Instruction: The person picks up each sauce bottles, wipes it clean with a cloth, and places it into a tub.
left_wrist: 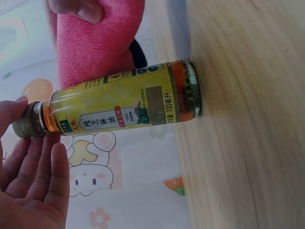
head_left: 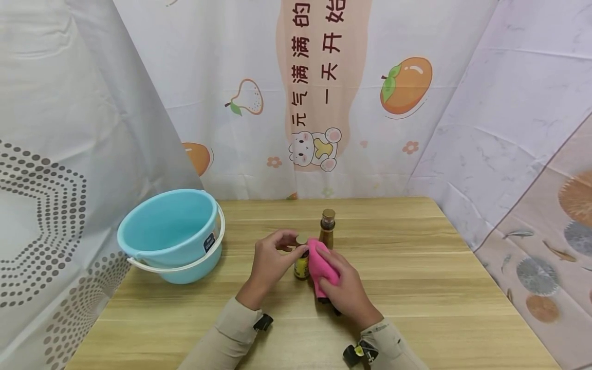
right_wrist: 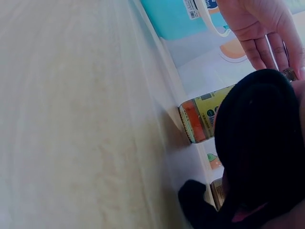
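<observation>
My left hand (head_left: 273, 259) pinches the metal cap (left_wrist: 27, 121) of a small sesame oil bottle (left_wrist: 119, 98) between thumb and fingers. The bottle has a yellow label and stands with its base at the table; in the head view the hand and a pink cloth partly cover it. My right hand (head_left: 349, 290) grips that fleecy pink cloth (head_left: 324, 270) beside the bottle. Black rounded parts (right_wrist: 262, 143) hang from the cloth and block much of the right wrist view. Just behind stands a taller brown bottle (head_left: 328, 226) with a gold cap, its lower part hidden.
A light blue bucket (head_left: 182, 275) with a white handle stands on the left of the wooden table (head_left: 416, 288). Printed curtains (head_left: 370, 154) hang along the table's back and sides.
</observation>
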Available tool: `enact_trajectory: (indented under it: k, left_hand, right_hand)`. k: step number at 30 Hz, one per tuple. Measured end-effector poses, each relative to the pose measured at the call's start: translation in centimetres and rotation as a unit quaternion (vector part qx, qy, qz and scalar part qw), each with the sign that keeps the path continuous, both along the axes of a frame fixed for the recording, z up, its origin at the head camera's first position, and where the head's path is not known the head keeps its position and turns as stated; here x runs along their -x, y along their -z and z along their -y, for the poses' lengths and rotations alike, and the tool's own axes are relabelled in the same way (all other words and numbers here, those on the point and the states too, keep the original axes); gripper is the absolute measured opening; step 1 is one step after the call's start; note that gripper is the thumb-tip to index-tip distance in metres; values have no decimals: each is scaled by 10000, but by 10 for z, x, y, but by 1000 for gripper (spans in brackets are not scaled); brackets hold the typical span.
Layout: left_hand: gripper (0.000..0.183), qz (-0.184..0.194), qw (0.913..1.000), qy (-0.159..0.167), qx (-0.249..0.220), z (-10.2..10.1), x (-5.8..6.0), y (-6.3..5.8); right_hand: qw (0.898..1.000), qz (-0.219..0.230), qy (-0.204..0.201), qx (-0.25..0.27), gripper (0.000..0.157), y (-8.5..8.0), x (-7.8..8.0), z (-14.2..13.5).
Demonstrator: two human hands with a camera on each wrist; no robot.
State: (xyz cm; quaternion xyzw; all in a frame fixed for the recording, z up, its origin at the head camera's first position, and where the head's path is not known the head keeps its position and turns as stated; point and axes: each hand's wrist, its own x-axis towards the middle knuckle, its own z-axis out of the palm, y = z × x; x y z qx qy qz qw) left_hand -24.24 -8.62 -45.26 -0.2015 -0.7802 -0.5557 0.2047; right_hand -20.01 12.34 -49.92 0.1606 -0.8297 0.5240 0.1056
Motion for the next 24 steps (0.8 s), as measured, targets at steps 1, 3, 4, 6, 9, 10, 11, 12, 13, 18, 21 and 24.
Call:
enact_trajectory:
  k: [1,3,4,6,9,10,11,12,13,18,21,24]
  left_hand:
    - [29,-6,10000,11,-5,0,0,0]
    - [30,-24,10000,28,-9,0,0,1]
    - [30,-37,10000,33,-11,0,1,1]
    - [30,-52,10000,33,-5,0,1,2]
    - [30,-40,10000,8,27,0,0,0]
    - [30,-30,10000,-2,38,0,0,0]
    - [30,-20,10000,-7,51,0,0,0]
    - [31,-13,10000,-10,71,0,-1,0]
    - [31,-12,10000,-15,86,0,0,0]
    - [29,-82,9997,-77,233,0,1,0]
    - [29,-213,9989,-145,380,0,1,0]
    - [31,-404,9975,-249,520,1,1,1]
  right_hand:
    - [10000,95,15,-17,73,0,0,0]
    - [9996,255,41,-79,74,0,-1,0]
    - [9994,310,56,-144,74,0,-1,0]
    - [9989,387,74,-252,75,0,0,0]
    - [9979,499,95,-391,76,1,0,-1]
    - [9978,497,91,-428,76,1,1,-1]
    - [9976,516,81,-447,75,1,1,-1]
    - [9975,525,69,-474,75,2,1,-1]
    - [9973,524,54,-505,75,2,1,-1]
    - [9962,502,42,-708,73,5,3,-2]
    - [9955,509,54,-803,73,7,4,-3]
    - [9951,500,50,-849,73,7,4,-3]
